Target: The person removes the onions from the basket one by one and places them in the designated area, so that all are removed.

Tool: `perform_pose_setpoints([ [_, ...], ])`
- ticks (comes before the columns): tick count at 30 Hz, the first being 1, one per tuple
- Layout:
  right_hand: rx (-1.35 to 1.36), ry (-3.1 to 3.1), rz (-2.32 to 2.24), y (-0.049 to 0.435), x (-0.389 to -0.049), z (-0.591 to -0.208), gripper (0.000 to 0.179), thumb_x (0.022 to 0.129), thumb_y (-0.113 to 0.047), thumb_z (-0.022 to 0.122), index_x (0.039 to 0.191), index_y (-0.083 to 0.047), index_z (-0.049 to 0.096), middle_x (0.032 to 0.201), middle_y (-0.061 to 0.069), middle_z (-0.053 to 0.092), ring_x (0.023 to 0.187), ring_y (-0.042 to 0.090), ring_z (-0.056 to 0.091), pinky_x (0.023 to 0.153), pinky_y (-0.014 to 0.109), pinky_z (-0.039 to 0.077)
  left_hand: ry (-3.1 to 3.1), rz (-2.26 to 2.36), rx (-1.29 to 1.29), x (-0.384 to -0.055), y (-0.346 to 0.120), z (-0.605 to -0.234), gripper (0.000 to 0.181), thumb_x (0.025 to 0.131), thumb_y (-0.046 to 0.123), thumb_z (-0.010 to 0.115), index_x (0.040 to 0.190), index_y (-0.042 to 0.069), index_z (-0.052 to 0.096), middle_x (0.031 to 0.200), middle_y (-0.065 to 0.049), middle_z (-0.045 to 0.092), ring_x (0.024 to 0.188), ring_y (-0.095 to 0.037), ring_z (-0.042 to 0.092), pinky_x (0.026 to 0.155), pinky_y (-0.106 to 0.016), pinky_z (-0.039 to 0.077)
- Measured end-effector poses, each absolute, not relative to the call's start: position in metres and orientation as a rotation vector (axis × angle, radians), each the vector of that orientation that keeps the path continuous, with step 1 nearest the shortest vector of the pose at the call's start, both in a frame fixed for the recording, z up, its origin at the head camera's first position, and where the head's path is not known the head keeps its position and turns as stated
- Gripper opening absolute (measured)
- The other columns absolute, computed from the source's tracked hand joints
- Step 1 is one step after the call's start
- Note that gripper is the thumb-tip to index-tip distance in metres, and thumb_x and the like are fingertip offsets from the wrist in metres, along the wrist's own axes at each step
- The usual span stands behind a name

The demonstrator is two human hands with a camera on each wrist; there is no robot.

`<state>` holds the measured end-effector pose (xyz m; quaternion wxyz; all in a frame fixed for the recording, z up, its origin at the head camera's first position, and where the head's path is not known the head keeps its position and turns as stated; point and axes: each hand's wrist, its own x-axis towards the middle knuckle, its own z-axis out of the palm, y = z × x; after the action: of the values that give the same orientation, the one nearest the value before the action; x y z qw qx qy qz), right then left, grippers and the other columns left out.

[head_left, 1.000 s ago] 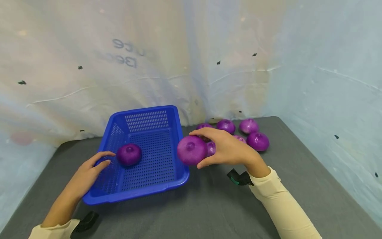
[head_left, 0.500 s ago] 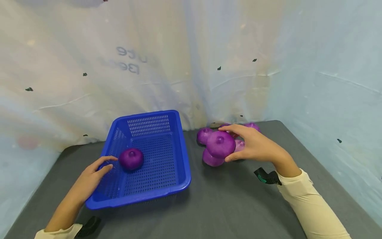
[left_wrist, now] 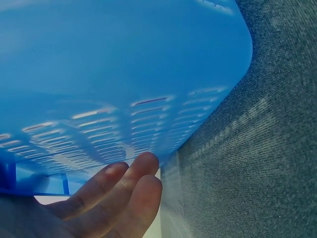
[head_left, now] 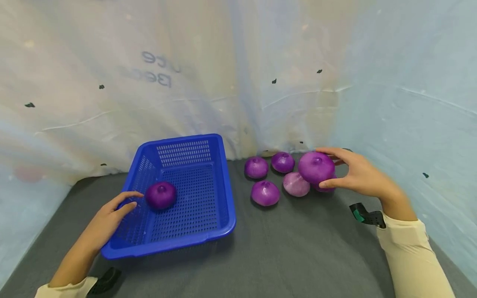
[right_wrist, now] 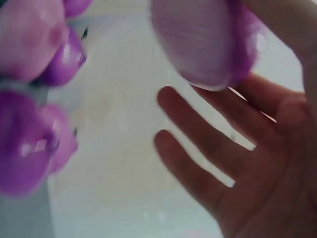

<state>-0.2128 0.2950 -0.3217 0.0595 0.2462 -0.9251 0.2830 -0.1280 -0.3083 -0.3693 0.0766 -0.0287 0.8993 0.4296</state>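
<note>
My right hand (head_left: 357,174) holds a round purple red onion (head_left: 316,167) between thumb and fingers, at the right of the head view. In the right wrist view that onion (right_wrist: 198,44) is pinched, with the other fingers spread apart from it. Another onion (head_left: 324,189) shows partly behind it. My left hand (head_left: 108,221) holds the left rim of a blue slotted plastic basket (head_left: 171,244). The left wrist view shows several left fingers (left_wrist: 141,203) outside the basket's wall. One dark onion (head_left: 161,195) sits inside the basket, near that hand.
Several more onions lie on the grey table (head_left: 268,256), right of the basket: two at the back (head_left: 256,167), one in front (head_left: 265,193) and a paler one (head_left: 296,184). A plastic sheet (head_left: 201,82) hangs close behind the table, and another stretch runs along the right.
My right hand has carried the held onion rightward from beside the basket, over the other onions, to their right end. My left hand stays at the basket's rim.
</note>
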Motion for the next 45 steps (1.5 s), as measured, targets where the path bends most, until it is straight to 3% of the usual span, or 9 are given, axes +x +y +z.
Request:
perform_pose_setpoints([
  [7, 0.782, -2.839, 0.876, 0.327, -0.217, -0.324, 0.083, 0.072, -0.028, 0.091, 0.144, -0.022, 0.051, 0.140, 0.003, 0.054, 0.113, -0.013, 0.043, 0.092, 0.012, 0.039, 2.709, 1.302, -0.072, -0.126, -0.307, -0.366, 0.047, 0.108, 0.040, 0.038, 0.144, 0.010, 0.042, 0.150, -0.028, 0.031, 0.096, -0.025, 0.061, 0.066, -0.036, 0.056],
  [11, 0.712, -2.837, 0.856, 0.332, -0.217, -0.330, 0.080, 0.073, -0.030, 0.090, 0.143, -0.021, 0.051, 0.133, -0.001, 0.054, 0.110, -0.002, 0.047, 0.092, 0.013, 0.039, 2.713, 1.297, -0.078, -0.126, -0.307, -0.366, 0.047, 0.108, 0.040, 0.038, 0.144, 0.011, 0.042, 0.151, -0.027, 0.031, 0.096, -0.024, 0.060, 0.066, -0.035, 0.055],
  [16, 0.757, -2.979, 0.749, 0.332, -0.209, -0.347, 0.076, 0.078, -0.049, 0.082, 0.144, -0.026, 0.049, 0.137, -0.002, 0.054, 0.112, 0.014, 0.054, 0.088, 0.029, 0.050, 2.711, 1.279, -0.067, -0.125, -0.309, -0.366, 0.048, 0.108, 0.041, 0.038, 0.145, 0.011, 0.042, 0.151, -0.026, 0.032, 0.097, -0.022, 0.060, 0.067, -0.034, 0.055],
  [23, 0.816, -3.013, 0.751, 0.338, -0.202, -0.362, 0.076, 0.073, -0.047, 0.086, 0.138, -0.023, 0.056, 0.129, -0.004, 0.060, 0.106, 0.005, 0.055, 0.093, 0.041, 0.050, 2.724, 1.273, -0.066, -0.125, -0.309, -0.366, 0.048, 0.108, 0.041, 0.038, 0.145, 0.011, 0.042, 0.153, -0.025, 0.031, 0.101, -0.024, 0.059, 0.068, -0.033, 0.054],
  [29, 0.812, -3.108, 0.750, 0.341, -0.202, -0.364, 0.082, 0.070, -0.051, 0.087, 0.138, -0.018, 0.055, 0.131, 0.004, 0.061, 0.114, 0.024, 0.058, 0.095, 0.052, 0.049, 2.728, 1.262, -0.070, -0.127, -0.306, -0.366, 0.047, 0.108, 0.040, 0.038, 0.145, 0.011, 0.042, 0.153, -0.025, 0.030, 0.107, -0.031, 0.057, 0.069, -0.033, 0.054],
  [45, 0.867, -3.259, 0.648, 0.352, -0.203, -0.364, 0.086, 0.070, -0.053, 0.084, 0.139, -0.012, 0.053, 0.128, 0.008, 0.063, 0.117, 0.032, 0.060, 0.095, 0.053, 0.049, 2.664, 1.349, -0.103, -0.126, -0.305, -0.367, 0.048, 0.108, 0.041, 0.038, 0.145, 0.010, 0.040, 0.150, -0.029, 0.029, 0.099, -0.029, 0.062, 0.067, -0.037, 0.057],
])
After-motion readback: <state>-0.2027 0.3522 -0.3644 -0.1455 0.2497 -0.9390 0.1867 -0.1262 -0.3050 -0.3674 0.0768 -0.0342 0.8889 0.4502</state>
